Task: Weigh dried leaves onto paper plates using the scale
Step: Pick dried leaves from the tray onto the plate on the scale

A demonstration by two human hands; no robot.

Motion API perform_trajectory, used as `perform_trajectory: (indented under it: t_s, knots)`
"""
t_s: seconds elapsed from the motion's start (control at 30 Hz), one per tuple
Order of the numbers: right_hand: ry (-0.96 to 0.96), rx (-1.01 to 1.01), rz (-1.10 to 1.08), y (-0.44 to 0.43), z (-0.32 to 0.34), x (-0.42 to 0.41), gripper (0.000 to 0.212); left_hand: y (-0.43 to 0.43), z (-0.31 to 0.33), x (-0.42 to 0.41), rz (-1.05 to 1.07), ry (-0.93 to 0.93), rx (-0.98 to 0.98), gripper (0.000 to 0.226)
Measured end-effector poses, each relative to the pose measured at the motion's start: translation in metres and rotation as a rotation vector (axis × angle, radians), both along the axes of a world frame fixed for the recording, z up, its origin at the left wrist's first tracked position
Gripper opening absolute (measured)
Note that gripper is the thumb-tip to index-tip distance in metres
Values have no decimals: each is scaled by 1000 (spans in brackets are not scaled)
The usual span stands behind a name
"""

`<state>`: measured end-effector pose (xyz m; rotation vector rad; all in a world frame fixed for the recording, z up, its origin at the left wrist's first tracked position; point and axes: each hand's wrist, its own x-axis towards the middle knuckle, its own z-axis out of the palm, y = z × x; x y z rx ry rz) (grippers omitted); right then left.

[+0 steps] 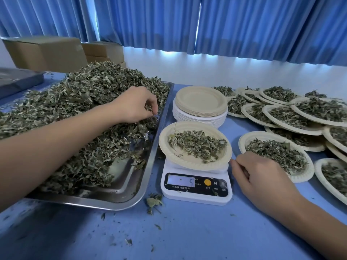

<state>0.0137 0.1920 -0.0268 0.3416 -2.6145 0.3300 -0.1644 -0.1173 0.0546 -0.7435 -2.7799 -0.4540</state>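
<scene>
Leaves (84,94) were pinched in the left hand (134,105), just left of the plate (187,164) on the scale (195,186); the right hand (262,179) was held loosely curled, empty.

Blue table (187,237), tray (120,204), scale (195,197), plates (244,141) (mostly filled)

Left hand (134,105): dried grey-green leaves (84,94) are pinched from the heap in the rectangular steel tray (112,202).
Right hand (262,177): rested loosely curled on the blue table (187,231), just beside the white digital scale (195,198).
Scale: a round cream paper plate (187,164) of leaves is carried; "5" is displayed.
</scene>
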Motion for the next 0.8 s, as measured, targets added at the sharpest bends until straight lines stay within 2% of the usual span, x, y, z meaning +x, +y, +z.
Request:
perform_trajectory:
  t_s: [0.1,0.3,0.47,0.57,0.7,0.8]
  knots:
    - [14,0,12,0,0,1,43,-4,2,5,-28,-35,17,14]
    - [38,25,26,1,0,0,43,-1,8,11,9,0,250,11]
    - [36,14,36,0,0,1,43,24,12,26,-108,-12,467,11]
    - [30,6,39,0,0,1,43,46,12,39,-217,-74,461,11]
    - [32,12,44,1,0,1,42,70,6,53,-364,-285,432,18]
    - [22,-1,40,1,-1,2,42,64,9,51,-308,-239,464,22]
